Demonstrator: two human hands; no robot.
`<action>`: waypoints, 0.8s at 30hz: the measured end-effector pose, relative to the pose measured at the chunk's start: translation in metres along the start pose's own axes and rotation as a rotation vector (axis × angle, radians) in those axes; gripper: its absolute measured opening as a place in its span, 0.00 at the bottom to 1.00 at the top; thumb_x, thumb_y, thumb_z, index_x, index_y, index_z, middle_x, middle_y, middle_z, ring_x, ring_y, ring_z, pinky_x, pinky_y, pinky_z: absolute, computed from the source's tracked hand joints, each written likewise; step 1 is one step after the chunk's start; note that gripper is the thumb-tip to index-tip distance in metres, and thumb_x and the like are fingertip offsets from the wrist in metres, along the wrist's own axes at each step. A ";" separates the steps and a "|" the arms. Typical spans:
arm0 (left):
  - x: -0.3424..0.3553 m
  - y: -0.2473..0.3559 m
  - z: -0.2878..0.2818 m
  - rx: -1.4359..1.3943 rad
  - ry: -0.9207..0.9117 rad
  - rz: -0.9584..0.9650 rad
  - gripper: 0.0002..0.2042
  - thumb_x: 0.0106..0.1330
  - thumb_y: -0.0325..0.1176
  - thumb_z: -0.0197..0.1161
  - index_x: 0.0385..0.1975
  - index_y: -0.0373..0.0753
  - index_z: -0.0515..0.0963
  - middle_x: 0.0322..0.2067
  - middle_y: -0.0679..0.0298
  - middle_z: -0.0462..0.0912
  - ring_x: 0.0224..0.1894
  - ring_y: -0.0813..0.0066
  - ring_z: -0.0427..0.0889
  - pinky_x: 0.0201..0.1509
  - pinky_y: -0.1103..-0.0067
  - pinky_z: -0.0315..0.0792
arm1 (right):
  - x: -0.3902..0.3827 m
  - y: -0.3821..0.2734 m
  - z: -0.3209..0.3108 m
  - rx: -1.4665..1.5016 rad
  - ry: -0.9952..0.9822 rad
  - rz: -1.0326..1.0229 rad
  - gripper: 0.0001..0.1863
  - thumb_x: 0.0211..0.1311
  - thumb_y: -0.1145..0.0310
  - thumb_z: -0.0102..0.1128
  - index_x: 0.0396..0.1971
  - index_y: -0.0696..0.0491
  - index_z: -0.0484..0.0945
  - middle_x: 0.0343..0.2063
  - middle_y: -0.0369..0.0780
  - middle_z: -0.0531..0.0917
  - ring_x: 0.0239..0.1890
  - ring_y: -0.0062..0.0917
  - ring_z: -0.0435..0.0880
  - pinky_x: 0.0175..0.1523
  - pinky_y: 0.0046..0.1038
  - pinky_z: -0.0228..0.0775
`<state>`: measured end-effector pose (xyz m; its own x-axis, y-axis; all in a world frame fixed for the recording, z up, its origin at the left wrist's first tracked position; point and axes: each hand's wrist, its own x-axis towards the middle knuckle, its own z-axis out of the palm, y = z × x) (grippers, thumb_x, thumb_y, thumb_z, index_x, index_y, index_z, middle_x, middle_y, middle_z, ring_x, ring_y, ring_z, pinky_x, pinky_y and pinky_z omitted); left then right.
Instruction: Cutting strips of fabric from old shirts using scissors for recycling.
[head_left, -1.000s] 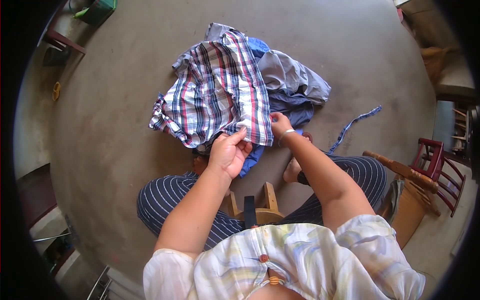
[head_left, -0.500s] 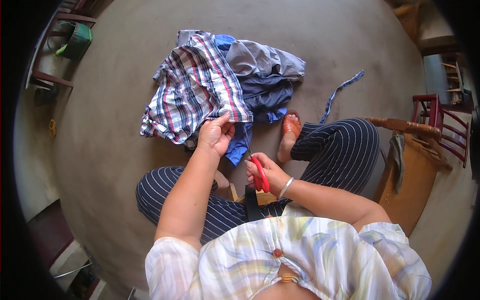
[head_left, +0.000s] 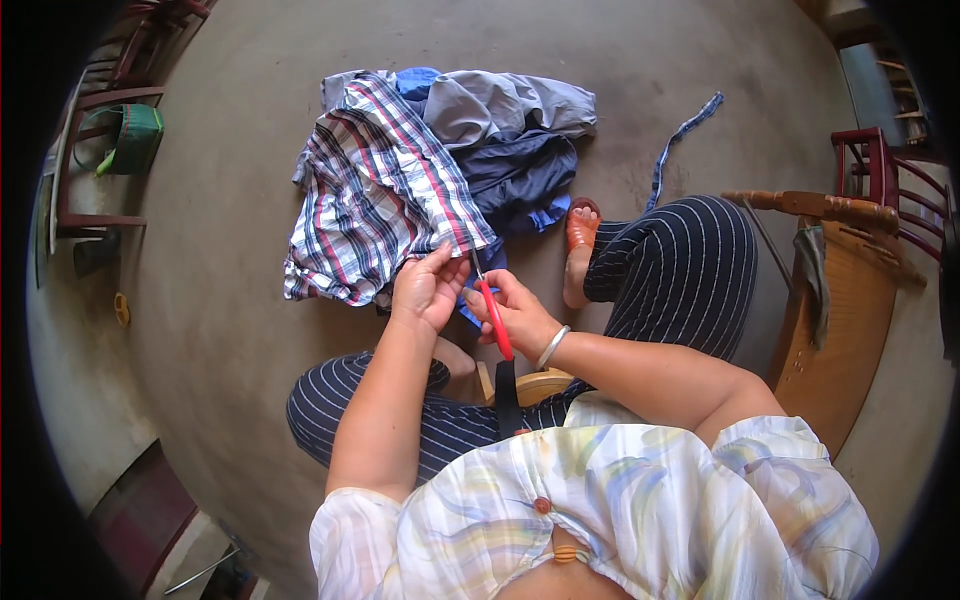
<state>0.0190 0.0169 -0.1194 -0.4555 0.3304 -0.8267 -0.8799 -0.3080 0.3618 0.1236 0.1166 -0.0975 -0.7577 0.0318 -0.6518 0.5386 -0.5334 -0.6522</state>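
Note:
My left hand (head_left: pixel 430 288) pinches the lower edge of a plaid cloth (head_left: pixel 375 185) in white, dark blue and red. My right hand (head_left: pixel 513 317) grips a pair of scissors (head_left: pixel 497 320) with red handles. Their metal blades point away from me and meet the cloth's lower right corner, close to my left fingers; the tips are partly hidden by fabric. Under and beside the plaid piece lie other fabrics: a grey cloth (head_left: pixel 505 103), a dark navy cloth (head_left: pixel 520 178) and bits of blue cloth.
A narrow blue strip of cloth (head_left: pixel 682 145) lies on the floor at the right, beyond my sandalled foot (head_left: pixel 582 225). A wooden chair (head_left: pixel 840 290) lies at the right with a dark red chair (head_left: pixel 868 170) behind it. At the far left hangs a green bag (head_left: pixel 135 138).
My right hand with the scissors has moved up and left to the cloth's edge, and the scissors have turned more edge-on. My left hand still holds the cloth. The view has shifted slightly.

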 end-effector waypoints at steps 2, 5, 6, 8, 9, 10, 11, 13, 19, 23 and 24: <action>0.000 -0.001 -0.001 0.000 0.005 0.007 0.05 0.55 0.26 0.54 0.29 0.32 0.72 0.27 0.61 0.75 0.31 0.72 0.75 0.37 0.79 0.71 | 0.001 0.001 0.000 0.029 -0.009 0.010 0.27 0.48 0.54 0.58 0.40 0.57 0.60 0.20 0.35 0.72 0.19 0.11 0.66 0.21 0.15 0.58; -0.001 -0.001 -0.002 -0.012 0.006 0.007 0.04 0.54 0.24 0.54 0.28 0.32 0.70 0.26 0.60 0.75 0.30 0.71 0.75 0.36 0.78 0.71 | 0.000 0.001 0.001 0.040 -0.016 0.004 0.26 0.49 0.54 0.57 0.39 0.58 0.61 0.20 0.35 0.72 0.19 0.11 0.65 0.21 0.14 0.57; -0.001 -0.001 -0.002 -0.017 -0.003 0.009 0.04 0.54 0.24 0.54 0.28 0.32 0.70 0.26 0.60 0.75 0.30 0.71 0.75 0.36 0.78 0.71 | 0.000 0.000 0.001 0.012 -0.002 0.025 0.25 0.49 0.55 0.57 0.38 0.58 0.62 0.20 0.35 0.72 0.19 0.11 0.65 0.21 0.14 0.57; -0.002 0.000 -0.001 -0.008 0.005 0.016 0.05 0.54 0.24 0.55 0.29 0.32 0.70 0.26 0.61 0.75 0.29 0.71 0.75 0.36 0.78 0.71 | -0.001 0.000 0.001 0.022 -0.015 0.005 0.25 0.49 0.55 0.58 0.38 0.58 0.62 0.20 0.35 0.72 0.19 0.11 0.65 0.21 0.14 0.57; -0.002 0.001 -0.001 -0.012 -0.005 0.015 0.05 0.54 0.24 0.55 0.29 0.32 0.70 0.26 0.61 0.75 0.29 0.71 0.75 0.36 0.78 0.71 | -0.001 -0.001 0.001 0.020 -0.002 0.050 0.25 0.49 0.55 0.58 0.38 0.58 0.62 0.20 0.35 0.72 0.20 0.11 0.66 0.22 0.14 0.58; -0.003 0.001 0.000 0.003 0.005 0.026 0.05 0.54 0.25 0.55 0.29 0.32 0.70 0.26 0.61 0.75 0.30 0.72 0.75 0.36 0.78 0.71 | -0.001 -0.001 0.001 0.020 -0.020 0.028 0.25 0.49 0.55 0.58 0.38 0.58 0.62 0.20 0.35 0.72 0.20 0.11 0.66 0.22 0.14 0.58; -0.003 0.001 0.001 0.022 0.022 0.030 0.04 0.54 0.26 0.55 0.28 0.33 0.71 0.27 0.60 0.75 0.31 0.72 0.75 0.37 0.78 0.71 | -0.001 -0.001 0.002 -0.009 -0.005 0.001 0.25 0.48 0.56 0.59 0.38 0.58 0.62 0.21 0.35 0.73 0.20 0.11 0.66 0.22 0.15 0.58; -0.004 0.001 0.002 0.019 0.036 0.042 0.04 0.54 0.26 0.55 0.28 0.33 0.71 0.26 0.61 0.75 0.30 0.72 0.75 0.37 0.78 0.71 | -0.001 -0.001 0.001 -0.038 0.007 -0.026 0.25 0.48 0.56 0.59 0.38 0.58 0.62 0.21 0.36 0.73 0.21 0.12 0.67 0.23 0.15 0.59; -0.003 -0.002 0.001 0.024 0.087 0.039 0.03 0.53 0.26 0.57 0.25 0.35 0.71 0.23 0.64 0.75 0.27 0.75 0.74 0.33 0.81 0.72 | 0.002 0.004 -0.001 -0.164 0.000 0.000 0.27 0.44 0.56 0.62 0.38 0.58 0.63 0.22 0.38 0.75 0.24 0.14 0.70 0.28 0.17 0.63; 0.000 -0.003 -0.002 0.018 0.074 0.032 0.04 0.53 0.26 0.58 0.24 0.35 0.71 0.22 0.64 0.74 0.24 0.76 0.74 0.27 0.85 0.71 | 0.005 0.011 0.000 -0.218 0.022 -0.080 0.28 0.44 0.54 0.61 0.37 0.59 0.63 0.23 0.40 0.75 0.25 0.16 0.71 0.29 0.19 0.64; 0.000 -0.004 -0.002 -0.002 0.055 0.029 0.03 0.53 0.26 0.58 0.25 0.35 0.71 0.22 0.63 0.74 0.24 0.77 0.74 0.26 0.86 0.71 | 0.005 0.013 0.001 -0.226 0.043 -0.078 0.28 0.45 0.54 0.61 0.37 0.59 0.63 0.24 0.40 0.75 0.26 0.16 0.71 0.29 0.20 0.64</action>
<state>0.0224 0.0166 -0.1219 -0.4726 0.2713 -0.8385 -0.8662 -0.3184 0.3852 0.1263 0.1094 -0.1090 -0.7864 0.1042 -0.6089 0.5517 -0.3252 -0.7681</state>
